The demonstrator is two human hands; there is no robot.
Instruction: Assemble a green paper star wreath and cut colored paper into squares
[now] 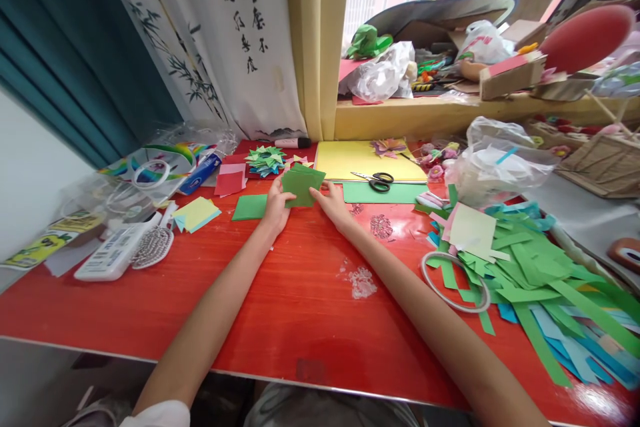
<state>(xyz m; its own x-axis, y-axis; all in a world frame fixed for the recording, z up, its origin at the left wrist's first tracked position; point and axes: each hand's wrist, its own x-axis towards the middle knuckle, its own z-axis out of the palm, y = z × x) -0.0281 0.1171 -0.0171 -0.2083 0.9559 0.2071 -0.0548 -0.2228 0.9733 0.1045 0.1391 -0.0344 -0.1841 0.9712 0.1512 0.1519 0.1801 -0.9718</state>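
Both my arms stretch far across the red table (300,293). My left hand (277,205) and my right hand (331,203) pinch a small stack of green paper squares (301,185) between them, left fingers on its left edge, right fingers on its right edge. A single green square (250,207) lies flat just left of my left hand. Behind the stack sits a pile of folded green and blue paper stars (265,160). Scissors (376,180) rest on a yellow sheet (360,159), above a green sheet (385,193).
Green and blue paper strips (540,280) and a tape ring (454,280) cover the right side. A crumpled plastic bag (495,163) stands behind them. Yellow squares (197,213), red paper (230,180), a white box (113,252) and a brush (153,247) lie left. Clutter fills the windowsill (450,117).
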